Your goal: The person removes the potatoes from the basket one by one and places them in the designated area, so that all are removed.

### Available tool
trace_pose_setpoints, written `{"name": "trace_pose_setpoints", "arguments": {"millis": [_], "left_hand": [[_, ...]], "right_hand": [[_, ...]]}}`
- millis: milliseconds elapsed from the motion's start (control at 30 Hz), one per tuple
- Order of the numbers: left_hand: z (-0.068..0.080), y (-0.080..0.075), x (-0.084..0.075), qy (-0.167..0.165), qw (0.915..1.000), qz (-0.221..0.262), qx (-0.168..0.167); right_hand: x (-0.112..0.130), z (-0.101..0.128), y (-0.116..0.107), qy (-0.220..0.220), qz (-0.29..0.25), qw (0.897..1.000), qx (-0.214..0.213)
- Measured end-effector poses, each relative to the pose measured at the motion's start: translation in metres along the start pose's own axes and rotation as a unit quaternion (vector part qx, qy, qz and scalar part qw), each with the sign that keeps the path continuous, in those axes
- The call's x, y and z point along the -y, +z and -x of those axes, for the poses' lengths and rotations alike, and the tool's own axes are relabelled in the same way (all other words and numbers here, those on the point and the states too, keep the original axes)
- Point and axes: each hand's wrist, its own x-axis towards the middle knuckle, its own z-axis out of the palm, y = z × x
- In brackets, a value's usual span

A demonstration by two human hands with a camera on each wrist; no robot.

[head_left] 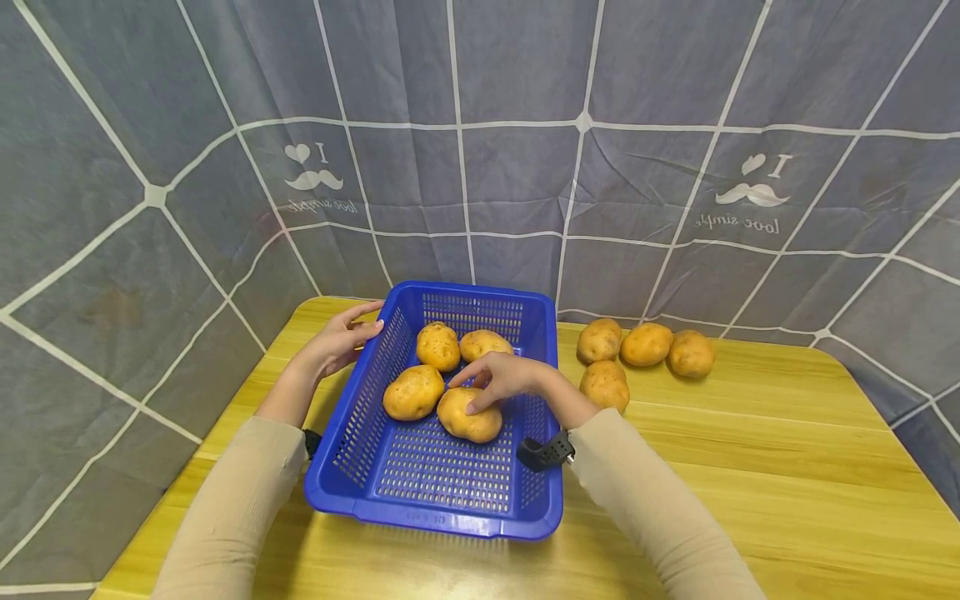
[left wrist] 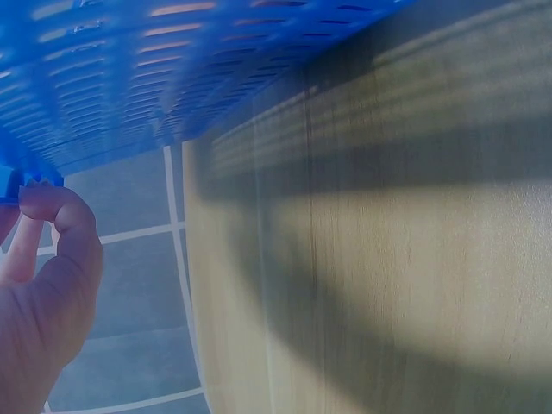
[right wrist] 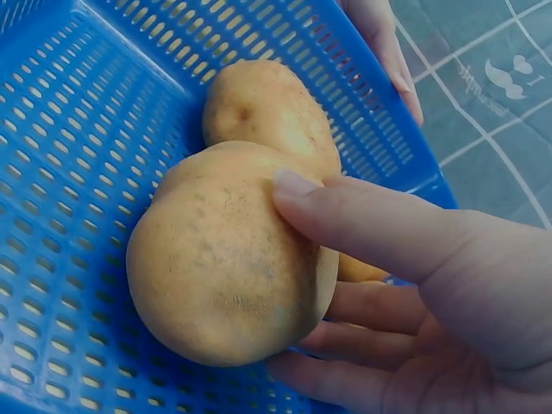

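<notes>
A blue perforated plastic basket (head_left: 442, 521) stands on the wooden table. My left hand (head_left: 341, 340) holds its left rim, thumb and fingers meeting at the edge in the left wrist view. Inside the basket, my right hand (head_left: 501, 379) grips a potato (head_left: 467, 421), its thumb on top and its fingers round the far side. Beside this one lies another potato (head_left: 413, 392) to the left. Two more, a potato (head_left: 438, 347) and a partly hidden potato (head_left: 486, 342), lie behind them. The right wrist view shows the held potato (right wrist: 228, 259) close up.
To the right of the basket several potatoes (head_left: 647, 344) sit in a loose cluster on the table (head_left: 765, 467). A grey curtain (head_left: 525, 183) with white lines hangs behind and to the left. The wrists wear black straps (head_left: 545, 452).
</notes>
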Motion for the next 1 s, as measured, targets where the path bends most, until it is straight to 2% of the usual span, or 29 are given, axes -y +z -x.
{"name": "trace_pose_setpoints", "arguments": {"millis": [167,267,633,1000], "left_hand": [[0.0,0.0,0.001,0.001,1.0,-0.002,0.0],[-0.001,0.0,0.002,0.001,1.0,-0.003,-0.001],[0.0,-0.001,0.003,0.002,1.0,-0.006,-0.004],[0.0,0.0,0.002,0.002,1.0,-0.008,-0.005]], "right_hand": [[0.0,-0.002,0.005,-0.031,0.003,0.998,0.05],[0.002,-0.003,0.008,-0.044,-0.002,0.997,0.064],[0.009,-0.005,0.014,-0.08,-0.04,0.995,0.046],[0.016,-0.005,0.02,-0.104,-0.048,0.993,0.034]]}}
